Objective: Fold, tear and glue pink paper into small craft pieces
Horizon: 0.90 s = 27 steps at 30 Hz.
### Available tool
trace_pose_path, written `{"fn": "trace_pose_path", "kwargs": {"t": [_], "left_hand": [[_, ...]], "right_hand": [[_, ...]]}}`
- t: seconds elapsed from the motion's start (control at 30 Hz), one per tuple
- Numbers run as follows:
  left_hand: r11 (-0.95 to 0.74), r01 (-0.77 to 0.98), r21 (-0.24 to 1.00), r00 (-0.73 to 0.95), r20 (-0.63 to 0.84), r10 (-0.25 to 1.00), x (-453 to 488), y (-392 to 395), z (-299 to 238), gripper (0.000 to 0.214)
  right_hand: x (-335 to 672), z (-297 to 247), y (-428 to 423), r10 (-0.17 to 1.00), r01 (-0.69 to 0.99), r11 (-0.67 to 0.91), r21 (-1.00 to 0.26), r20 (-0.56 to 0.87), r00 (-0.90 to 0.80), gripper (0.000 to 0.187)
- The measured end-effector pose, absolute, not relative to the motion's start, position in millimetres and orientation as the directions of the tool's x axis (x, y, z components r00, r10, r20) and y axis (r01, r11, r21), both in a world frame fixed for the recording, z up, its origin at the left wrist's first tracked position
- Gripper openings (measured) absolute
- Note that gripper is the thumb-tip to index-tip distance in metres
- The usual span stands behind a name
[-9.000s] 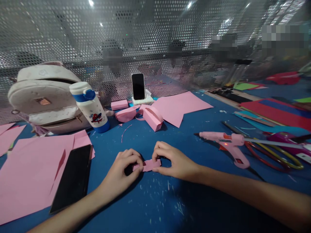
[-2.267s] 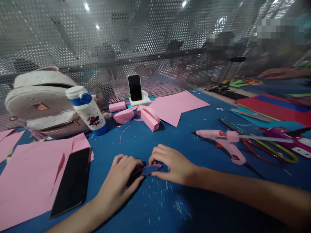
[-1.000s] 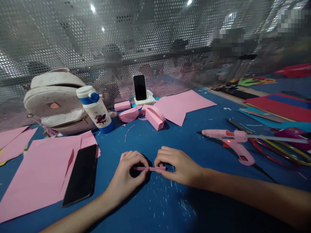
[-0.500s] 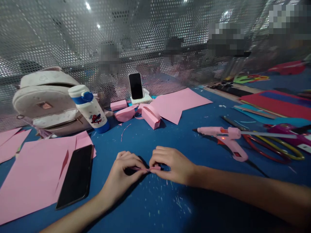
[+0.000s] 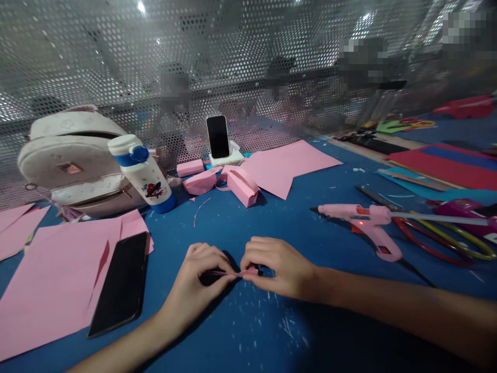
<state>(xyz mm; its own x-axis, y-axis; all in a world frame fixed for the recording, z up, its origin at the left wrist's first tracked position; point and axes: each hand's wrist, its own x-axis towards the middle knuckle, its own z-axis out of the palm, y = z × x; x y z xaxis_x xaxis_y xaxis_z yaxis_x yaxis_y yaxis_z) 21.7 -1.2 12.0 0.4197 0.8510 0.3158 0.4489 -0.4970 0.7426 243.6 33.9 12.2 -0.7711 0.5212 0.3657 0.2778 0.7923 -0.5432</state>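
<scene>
A small strip of pink paper (image 5: 248,272) is pinched between both hands, just above the blue table. My left hand (image 5: 204,272) is closed, thumb and fingertips gripping the strip's left part. From the right, my right hand (image 5: 279,267) pinches the same strip close to the left fingertips. Much of the strip is hidden behind the fingers. Beyond the hands stand a folded pink paper box (image 5: 243,189) and a second folded pink paper piece (image 5: 200,182). To the right lies a pink glue gun (image 5: 359,215) with a small light glowing on it.
Left are pink sheets (image 5: 50,280), a black phone (image 5: 120,285), a bottle (image 5: 147,178) and a white backpack (image 5: 73,160). Another phone (image 5: 218,137) stands upright before the perforated metal screen (image 5: 233,62). Large pink paper (image 5: 295,163), scissors handles (image 5: 430,241) and coloured sheets (image 5: 446,166) lie to the right.
Both hands keep their pinch on the paper strip. The right hand sits very slightly lower and further right; the glue gun appears shifted a little right as the view moves.
</scene>
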Motion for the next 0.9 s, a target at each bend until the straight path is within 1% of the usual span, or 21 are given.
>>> {"fn": "trace_pose_path", "kwargs": {"t": [0.5, 0.67, 0.9], "left_hand": [[-0.515, 0.457, 0.725, 0.412, 0.341, 0.845, 20.7, -2.5, 12.2, 0.011], [-0.535, 0.448, 0.716, 0.419, 0.36, 0.833, 20.5, -3.2, 12.9, 0.009], [-0.523, 0.444, 0.727, 0.412, 0.353, 0.84, 20.6, -3.1, 14.4, 0.009]], "right_hand": [[244.0, 8.7, 33.5, 0.499, 0.283, 0.821, -0.497, 0.382, -0.778, 0.013], [244.3, 8.0, 33.7, 0.501, 0.282, 0.818, -0.501, 0.381, -0.777, 0.011], [243.9, 10.2, 33.5, 0.501, 0.269, 0.812, -0.518, 0.381, -0.777, 0.014]]}}
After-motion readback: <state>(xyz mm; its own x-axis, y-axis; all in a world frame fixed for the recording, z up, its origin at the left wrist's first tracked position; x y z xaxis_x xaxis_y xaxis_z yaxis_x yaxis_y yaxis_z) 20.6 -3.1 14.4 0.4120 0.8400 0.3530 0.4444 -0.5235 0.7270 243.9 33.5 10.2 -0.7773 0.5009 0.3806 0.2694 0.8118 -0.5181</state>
